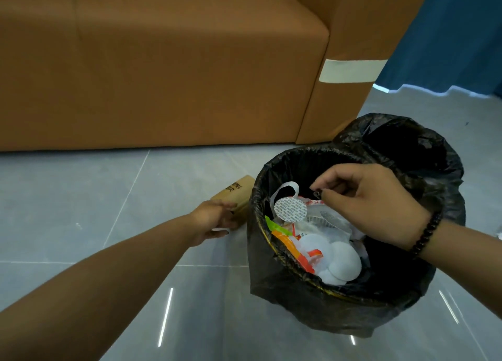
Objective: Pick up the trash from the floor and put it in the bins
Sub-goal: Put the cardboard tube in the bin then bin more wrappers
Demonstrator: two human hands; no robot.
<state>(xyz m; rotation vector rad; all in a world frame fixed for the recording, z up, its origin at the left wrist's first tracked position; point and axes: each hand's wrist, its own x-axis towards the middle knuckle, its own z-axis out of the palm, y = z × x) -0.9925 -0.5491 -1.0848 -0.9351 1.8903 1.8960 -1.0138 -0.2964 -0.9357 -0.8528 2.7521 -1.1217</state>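
Left hand (pixel 214 219) curled around tan paper packet (pixel 235 195) on the floor (pixel 108 187) just beside the bin (pixel 312 292), right hand (pixel 372 200) above the bin pinching a small dark scrap (pixel 317 193), bin's black liner holding white lids, wrappers, plastic

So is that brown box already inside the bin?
No, the brown cardboard box lies on the floor beside the bin, with the left hand gripping it.

We see dark printed characters on the tan box (pixel 235 195) at nine o'clock from the bin (pixel 274 276), perhaps Chinese, unreadable.
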